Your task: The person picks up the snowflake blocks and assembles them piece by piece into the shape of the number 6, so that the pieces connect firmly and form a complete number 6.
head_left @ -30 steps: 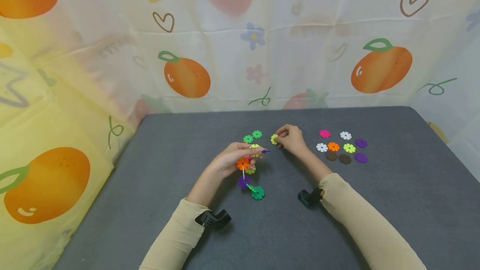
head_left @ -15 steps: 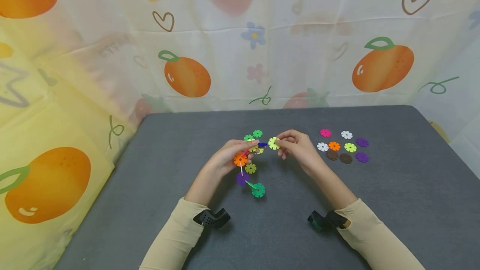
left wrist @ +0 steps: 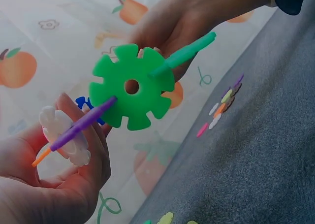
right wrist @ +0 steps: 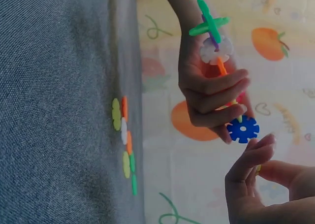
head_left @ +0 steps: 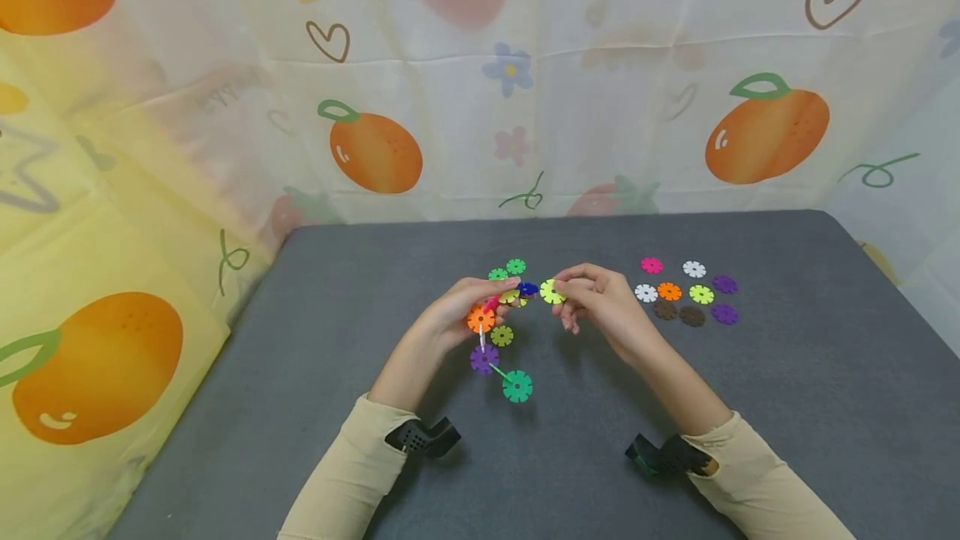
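My left hand (head_left: 456, 312) grips a chain of interlocking notched plastic discs, thumb and fingers at its far end. A dark blue disc (right wrist: 242, 130) sticks out past the fingertips. Below the hand hang an orange disc (head_left: 481, 319), a white disc (left wrist: 49, 119) seen edge-on from the head, a purple disc (head_left: 484, 358) and green discs (left wrist: 110, 76) at the tail. Fingers cover the pink and yellow part. Between thumb and forefinger my right hand (head_left: 613, 305) pinches a yellow-green disc (head_left: 551, 292), its edge just right of the blue one.
Loose discs lie on the grey table (head_left: 315, 423): green ones (head_left: 516, 266) beyond the left hand, a yellow-green one (head_left: 502, 336) beside the chain. A group at right includes pink (head_left: 652, 266), white (head_left: 694, 270), brown (head_left: 692, 317) and purple (head_left: 725, 314) discs. A printed curtain (head_left: 450, 90) stands behind.
My right hand has lifted the yellow-green disc from the table and drawn it back to the blue disc. The blue disc has tilted from edge-on to showing more face.
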Demonstrator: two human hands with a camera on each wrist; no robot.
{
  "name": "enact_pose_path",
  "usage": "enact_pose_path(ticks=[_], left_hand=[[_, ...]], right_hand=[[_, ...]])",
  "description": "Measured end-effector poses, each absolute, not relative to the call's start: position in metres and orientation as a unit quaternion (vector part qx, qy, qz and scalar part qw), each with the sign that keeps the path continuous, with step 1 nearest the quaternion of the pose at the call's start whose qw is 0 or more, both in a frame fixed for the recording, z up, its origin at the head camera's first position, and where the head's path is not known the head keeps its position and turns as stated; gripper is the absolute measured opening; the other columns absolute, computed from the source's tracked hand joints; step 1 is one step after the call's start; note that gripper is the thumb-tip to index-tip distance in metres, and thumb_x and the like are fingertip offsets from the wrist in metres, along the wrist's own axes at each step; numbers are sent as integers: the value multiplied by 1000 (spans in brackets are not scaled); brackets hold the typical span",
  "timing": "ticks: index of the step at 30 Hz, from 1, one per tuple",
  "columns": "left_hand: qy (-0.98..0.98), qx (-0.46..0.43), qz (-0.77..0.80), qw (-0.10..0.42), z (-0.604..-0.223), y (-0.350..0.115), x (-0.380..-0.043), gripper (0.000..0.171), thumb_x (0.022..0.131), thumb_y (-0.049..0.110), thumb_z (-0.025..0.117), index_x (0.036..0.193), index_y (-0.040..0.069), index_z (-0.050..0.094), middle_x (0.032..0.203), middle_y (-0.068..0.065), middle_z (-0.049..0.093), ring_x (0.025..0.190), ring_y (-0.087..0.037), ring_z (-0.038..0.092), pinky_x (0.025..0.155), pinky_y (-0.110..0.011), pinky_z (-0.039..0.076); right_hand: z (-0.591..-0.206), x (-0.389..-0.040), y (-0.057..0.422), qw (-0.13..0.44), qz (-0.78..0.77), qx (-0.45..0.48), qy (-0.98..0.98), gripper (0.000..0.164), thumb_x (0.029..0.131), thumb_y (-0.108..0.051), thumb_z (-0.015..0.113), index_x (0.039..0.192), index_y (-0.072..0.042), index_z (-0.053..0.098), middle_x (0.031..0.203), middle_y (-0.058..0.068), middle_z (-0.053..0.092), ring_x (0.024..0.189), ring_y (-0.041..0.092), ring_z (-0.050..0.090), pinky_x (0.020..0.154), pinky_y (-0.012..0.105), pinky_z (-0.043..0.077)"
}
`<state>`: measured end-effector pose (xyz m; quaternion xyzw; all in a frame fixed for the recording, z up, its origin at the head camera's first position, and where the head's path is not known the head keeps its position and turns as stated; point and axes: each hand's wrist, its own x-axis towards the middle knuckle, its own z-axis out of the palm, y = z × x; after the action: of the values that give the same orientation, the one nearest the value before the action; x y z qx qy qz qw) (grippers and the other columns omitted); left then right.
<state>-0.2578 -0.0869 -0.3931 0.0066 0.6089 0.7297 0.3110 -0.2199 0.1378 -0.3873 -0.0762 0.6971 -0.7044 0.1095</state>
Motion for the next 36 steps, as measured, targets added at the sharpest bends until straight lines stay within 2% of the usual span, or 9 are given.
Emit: enact_pose_path(ticks=[9,19,26,30,36], left_hand=[[608,17,728,317,-395,-86,-258,25,99,16,57,81,11,72,70,1,68,53,-4,56,54,-15,53],[617,31,717,322,-389,-87,-255,23,99,15,57,82,9,72,70,0,67,54,-5,58,58,-17,55],[536,50,766,351,-380,-90,-251,30,104,15,42,92,10,69,77,0,68,57,-2,60,58,-13,55],[502,57,778,373,-378,-91,-250,32,106,18,39,98,8,68,80,-1,65,59,-3,59,59,-12,55],[535,60,762,360,-378,-89,-249,32,104,15,43,90,8,71,75,0,67,57,-3,59,59,-13,55]], right_hand=[[-385,-218,138,102,-702,-86,700,26,98,-16,59,114,3,59,70,-1,69,54,9,56,49,21,47],[-382,-217,140,95,-677,-109,721,26,98,-18,59,116,2,58,72,-3,68,55,10,56,50,23,48],[-374,-213,139,91,-720,-87,682,28,98,-20,60,116,1,57,69,-3,67,53,11,54,48,20,43],[-369,-210,140,78,-726,-87,677,26,98,-20,60,113,1,58,68,-4,67,51,10,53,47,19,43],[-367,-209,141,78,-720,-96,683,25,97,-17,61,113,2,59,69,-1,68,51,10,53,47,19,43]])
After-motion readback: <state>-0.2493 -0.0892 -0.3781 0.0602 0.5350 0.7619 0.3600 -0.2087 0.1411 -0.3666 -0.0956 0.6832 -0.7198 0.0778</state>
